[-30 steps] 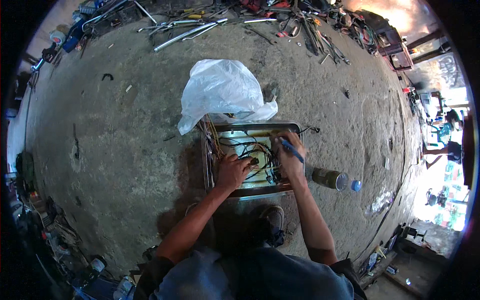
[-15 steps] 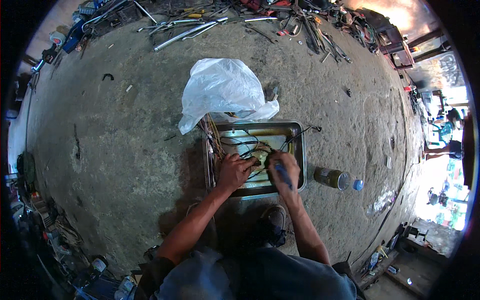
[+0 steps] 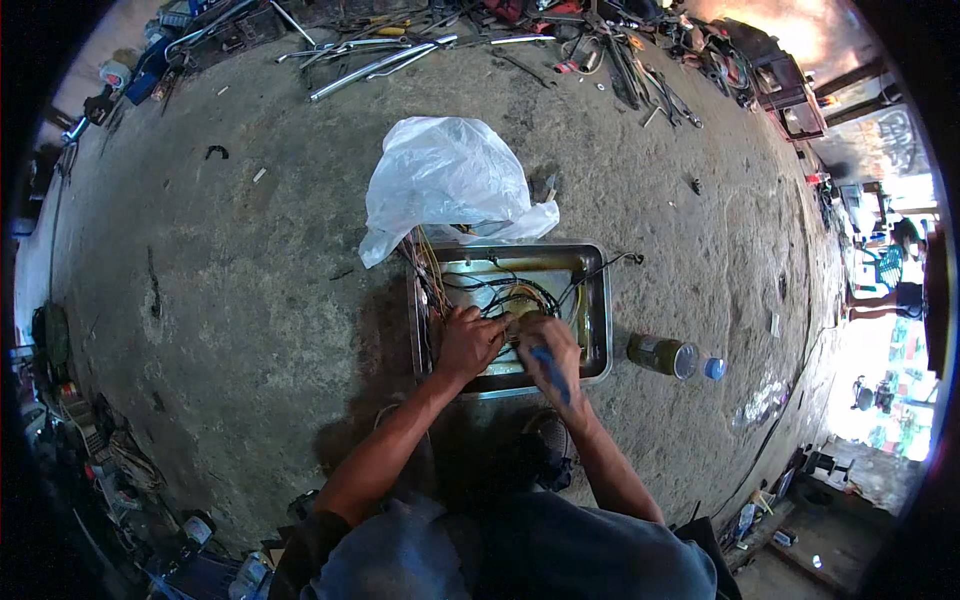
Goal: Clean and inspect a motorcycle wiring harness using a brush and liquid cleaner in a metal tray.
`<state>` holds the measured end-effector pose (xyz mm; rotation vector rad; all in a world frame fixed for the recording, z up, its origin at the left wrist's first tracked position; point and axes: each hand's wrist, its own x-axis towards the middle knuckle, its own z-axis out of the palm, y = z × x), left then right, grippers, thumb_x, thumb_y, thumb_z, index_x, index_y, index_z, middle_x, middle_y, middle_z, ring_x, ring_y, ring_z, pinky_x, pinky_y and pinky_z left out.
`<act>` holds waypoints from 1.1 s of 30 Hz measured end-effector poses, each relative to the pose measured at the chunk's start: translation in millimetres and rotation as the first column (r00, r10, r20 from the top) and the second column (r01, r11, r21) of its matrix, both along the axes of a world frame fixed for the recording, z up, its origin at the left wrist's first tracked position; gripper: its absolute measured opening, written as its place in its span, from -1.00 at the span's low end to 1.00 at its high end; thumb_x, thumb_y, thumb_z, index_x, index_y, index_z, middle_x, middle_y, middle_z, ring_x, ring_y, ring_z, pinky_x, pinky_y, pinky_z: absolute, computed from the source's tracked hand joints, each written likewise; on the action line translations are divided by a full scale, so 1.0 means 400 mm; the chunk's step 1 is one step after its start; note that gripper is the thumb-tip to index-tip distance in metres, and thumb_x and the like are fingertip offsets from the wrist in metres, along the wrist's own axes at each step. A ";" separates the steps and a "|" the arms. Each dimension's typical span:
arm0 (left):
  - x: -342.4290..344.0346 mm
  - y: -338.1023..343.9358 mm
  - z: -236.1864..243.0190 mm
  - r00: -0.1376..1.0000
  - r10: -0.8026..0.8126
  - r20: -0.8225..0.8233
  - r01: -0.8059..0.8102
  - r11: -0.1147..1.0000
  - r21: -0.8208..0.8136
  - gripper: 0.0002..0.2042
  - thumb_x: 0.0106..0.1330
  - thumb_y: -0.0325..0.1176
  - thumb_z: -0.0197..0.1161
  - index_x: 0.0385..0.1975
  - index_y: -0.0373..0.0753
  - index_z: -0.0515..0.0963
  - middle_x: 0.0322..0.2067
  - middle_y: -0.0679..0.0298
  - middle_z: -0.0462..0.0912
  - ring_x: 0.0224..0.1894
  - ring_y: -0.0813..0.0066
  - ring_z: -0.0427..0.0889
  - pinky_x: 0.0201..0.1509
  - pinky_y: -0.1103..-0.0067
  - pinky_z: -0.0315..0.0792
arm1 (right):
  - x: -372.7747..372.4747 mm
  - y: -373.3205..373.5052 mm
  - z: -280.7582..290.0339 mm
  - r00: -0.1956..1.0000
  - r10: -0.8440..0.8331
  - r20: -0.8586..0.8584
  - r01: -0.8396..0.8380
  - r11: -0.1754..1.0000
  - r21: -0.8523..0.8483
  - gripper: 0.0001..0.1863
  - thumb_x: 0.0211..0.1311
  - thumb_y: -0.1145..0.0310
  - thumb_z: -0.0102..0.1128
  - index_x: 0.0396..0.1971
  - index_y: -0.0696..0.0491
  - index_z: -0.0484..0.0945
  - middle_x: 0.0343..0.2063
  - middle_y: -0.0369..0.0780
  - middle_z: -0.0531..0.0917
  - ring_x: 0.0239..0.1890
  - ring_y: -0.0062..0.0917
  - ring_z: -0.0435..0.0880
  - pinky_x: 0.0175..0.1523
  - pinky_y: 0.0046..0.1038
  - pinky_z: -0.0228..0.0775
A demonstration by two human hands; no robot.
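Observation:
A shallow metal tray [image 3: 602,300] on the concrete floor holds a wiring harness [image 3: 548,297] of black and coloured wires, wet with yellowish liquid. My left hand [image 3: 470,342] reaches in from the left, fingers closed on a part of the harness near the tray's middle; that part is mostly hidden. Close beside it, my right hand [image 3: 552,348] is closed around a blue-handled tool [image 3: 550,368], whose working end is hidden under the fingers. More loose wires [image 3: 430,270] run over the tray's far left corner, partly under a white plastic bag [image 3: 445,175].
Right of the tray lies a clear jar of yellowish liquid [image 3: 660,355], with a blue cap [image 3: 714,368] beside it. Wrenches and long metal bars [image 3: 380,65] lie along the far side. My shoe [image 3: 548,440] is just in front of the tray.
My right hand has moved slightly left with the blue-handled tool, closer to my left hand. The left hand has stayed nearly in place.

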<state>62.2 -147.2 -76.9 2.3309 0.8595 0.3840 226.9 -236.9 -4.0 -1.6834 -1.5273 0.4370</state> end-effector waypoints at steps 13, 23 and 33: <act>0.006 -0.001 0.006 0.999 0.002 -0.042 -0.001 1.000 0.007 -0.58 0.39 -0.04 0.33 0.21 0.05 0.67 -0.22 0.38 0.82 -0.08 0.31 0.54 0.26 0.18 0.32 | 0.021 -0.003 0.009 0.998 -0.056 0.007 0.056 0.998 -0.015 -0.68 -0.01 0.68 0.40 -0.21 0.11 0.61 -0.21 -0.15 0.68 -0.13 -0.21 0.68 -0.02 -0.29 0.53; -0.013 -0.002 -0.008 0.999 -0.022 0.032 0.020 0.999 0.041 -0.60 0.38 -0.08 0.31 0.16 -0.01 0.68 -0.26 0.38 0.80 -0.09 0.29 0.53 0.15 0.21 0.30 | -0.005 -0.008 -0.020 0.997 0.072 -0.022 -0.072 0.997 -0.024 -0.73 0.05 0.70 0.34 -0.22 0.12 0.61 -0.23 -0.12 0.67 -0.15 -0.19 0.68 0.00 -0.26 0.53; 0.006 -0.009 0.000 0.999 -0.009 -0.044 0.008 1.000 -0.013 -0.58 0.45 0.07 0.21 0.15 0.00 0.70 -0.18 0.36 0.82 -0.11 0.25 0.57 0.24 0.12 0.30 | 0.004 -0.002 -0.008 0.989 -0.142 -0.034 0.140 0.989 -0.048 -0.76 0.06 0.65 0.34 -0.23 0.16 0.59 -0.21 -0.08 0.67 -0.12 -0.14 0.67 0.00 -0.23 0.53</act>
